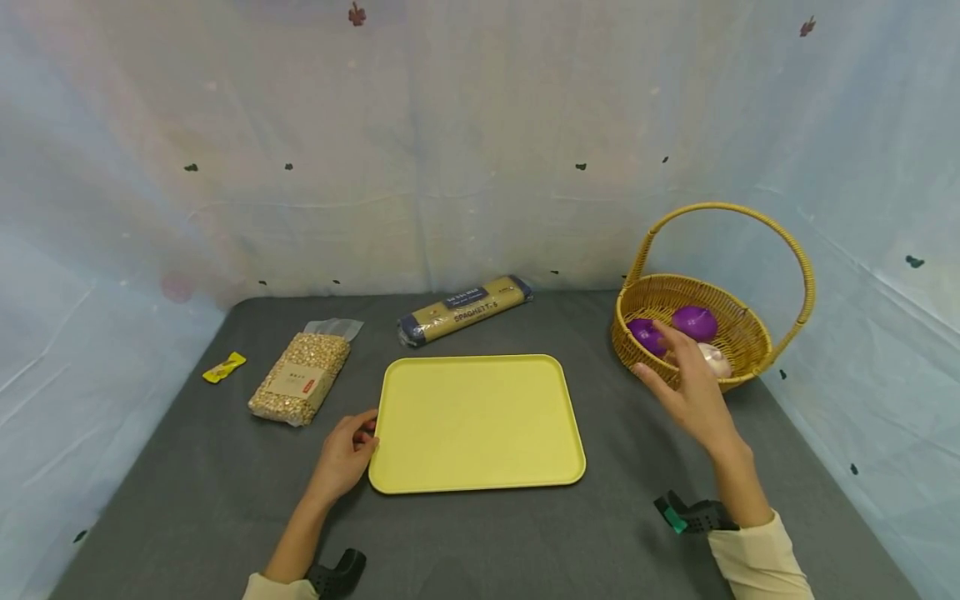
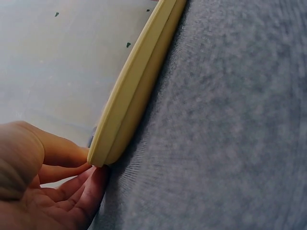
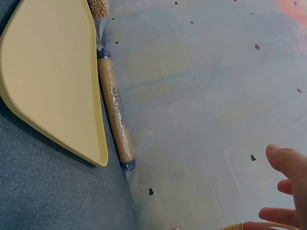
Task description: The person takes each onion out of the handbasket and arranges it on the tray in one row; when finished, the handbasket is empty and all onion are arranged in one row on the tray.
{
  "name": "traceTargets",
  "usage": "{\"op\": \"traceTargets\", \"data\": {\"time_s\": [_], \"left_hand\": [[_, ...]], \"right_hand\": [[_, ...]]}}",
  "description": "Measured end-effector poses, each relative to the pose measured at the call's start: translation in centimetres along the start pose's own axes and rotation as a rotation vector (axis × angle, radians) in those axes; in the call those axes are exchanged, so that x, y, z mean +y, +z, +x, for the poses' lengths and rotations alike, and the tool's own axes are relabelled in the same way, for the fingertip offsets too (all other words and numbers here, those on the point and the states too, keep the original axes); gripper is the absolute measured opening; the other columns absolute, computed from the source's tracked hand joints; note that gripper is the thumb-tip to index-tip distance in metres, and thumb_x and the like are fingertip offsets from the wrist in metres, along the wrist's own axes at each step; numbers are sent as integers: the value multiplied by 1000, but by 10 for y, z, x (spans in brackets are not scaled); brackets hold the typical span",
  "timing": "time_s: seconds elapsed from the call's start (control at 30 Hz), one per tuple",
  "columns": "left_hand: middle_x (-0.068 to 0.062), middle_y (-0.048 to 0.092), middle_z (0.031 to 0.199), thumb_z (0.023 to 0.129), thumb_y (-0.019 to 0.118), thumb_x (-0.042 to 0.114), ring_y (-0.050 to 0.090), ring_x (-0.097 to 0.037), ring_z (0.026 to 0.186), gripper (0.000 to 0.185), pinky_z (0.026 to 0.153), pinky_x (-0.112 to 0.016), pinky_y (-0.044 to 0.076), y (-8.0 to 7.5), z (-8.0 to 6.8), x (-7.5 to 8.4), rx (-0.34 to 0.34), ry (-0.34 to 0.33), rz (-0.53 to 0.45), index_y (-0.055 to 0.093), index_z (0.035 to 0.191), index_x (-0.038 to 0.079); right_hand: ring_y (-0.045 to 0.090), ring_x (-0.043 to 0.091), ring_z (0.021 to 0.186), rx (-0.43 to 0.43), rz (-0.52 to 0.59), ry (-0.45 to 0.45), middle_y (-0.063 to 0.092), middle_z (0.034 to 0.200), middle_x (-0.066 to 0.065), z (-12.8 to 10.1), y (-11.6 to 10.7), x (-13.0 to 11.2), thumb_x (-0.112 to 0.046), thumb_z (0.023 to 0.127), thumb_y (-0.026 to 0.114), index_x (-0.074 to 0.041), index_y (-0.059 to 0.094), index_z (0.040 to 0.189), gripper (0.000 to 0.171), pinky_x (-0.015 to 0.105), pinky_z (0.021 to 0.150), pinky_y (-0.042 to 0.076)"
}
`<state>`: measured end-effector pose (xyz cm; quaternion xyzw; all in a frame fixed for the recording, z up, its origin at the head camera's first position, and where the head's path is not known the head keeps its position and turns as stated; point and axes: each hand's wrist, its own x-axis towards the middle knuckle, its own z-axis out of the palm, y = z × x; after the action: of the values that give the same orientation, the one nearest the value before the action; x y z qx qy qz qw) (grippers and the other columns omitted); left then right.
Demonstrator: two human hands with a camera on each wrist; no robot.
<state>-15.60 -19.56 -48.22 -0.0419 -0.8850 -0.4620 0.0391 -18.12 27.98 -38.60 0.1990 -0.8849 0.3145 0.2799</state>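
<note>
The flat yellow plastic tray (image 1: 480, 421) is touched at its edge by the loosely curled left hand (image 1: 347, 454), while the right hand (image 1: 693, 387), fingers spread and holding nothing, is held just before the woven wicker basket (image 1: 742, 333).

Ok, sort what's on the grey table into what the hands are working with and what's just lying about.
In hand:
- flat yellow plastic tray, its edge touched by the left hand
- woven wicker basket with two purple balls, under the open right hand

Lying about:
- spaghetti packet
- bag of beige grains
- small yellow sachet
</note>
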Motion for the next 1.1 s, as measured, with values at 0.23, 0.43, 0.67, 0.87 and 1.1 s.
{"op": "traceTargets", "data": {"time_s": [0.23, 0.43, 0.67, 0.87, 1.1], "left_hand": [[-15, 55, 101, 85, 61, -4, 53, -19, 83, 42, 68, -25, 46, 0, 1, -3, 11, 6, -17, 53, 126, -6], [-15, 55, 101, 85, 61, -4, 53, -19, 83, 41, 68, -25, 46, 1, 1, -5, 15, 1, -35, 54, 126, -4], [-13, 55, 102, 86, 60, -3, 53, -18, 84, 42, 70, -25, 45, 1, -1, -7, 9, -9, -44, 54, 127, -3], [-13, 55, 104, 87, 60, -1, 53, -18, 86, 43, 71, -25, 45, 1, -1, -7, -6, -16, -46, 52, 129, -3], [-14, 56, 103, 86, 60, -1, 54, -18, 85, 42, 70, -25, 46, 0, -1, -7, -2, -9, -50, 53, 128, -3]], "right_hand": [[51, 31, 108, 28, 11, -11, 47, 133, 16, 2, -1, 6, -5, 81, 70, -12, 41, 141, 67, 6, 86, 32], [54, 34, 106, 31, 3, 29, 47, 132, 16, 2, -5, 11, -6, 83, 68, -17, 40, 142, 67, 26, 81, 50], [57, 30, 101, 48, 18, 56, 49, 128, 19, 4, -7, 14, -5, 83, 66, -10, 40, 141, 63, 35, 75, 53], [47, -6, 104, 82, 29, 87, 53, 124, 15, 6, -8, 17, -8, 84, 67, -16, 42, 141, 63, 3, 79, 36], [45, -10, 105, 114, 47, 66, 55, 121, 17, 10, -8, 23, -6, 83, 67, -14, 44, 139, 61, 4, 83, 36]]}}
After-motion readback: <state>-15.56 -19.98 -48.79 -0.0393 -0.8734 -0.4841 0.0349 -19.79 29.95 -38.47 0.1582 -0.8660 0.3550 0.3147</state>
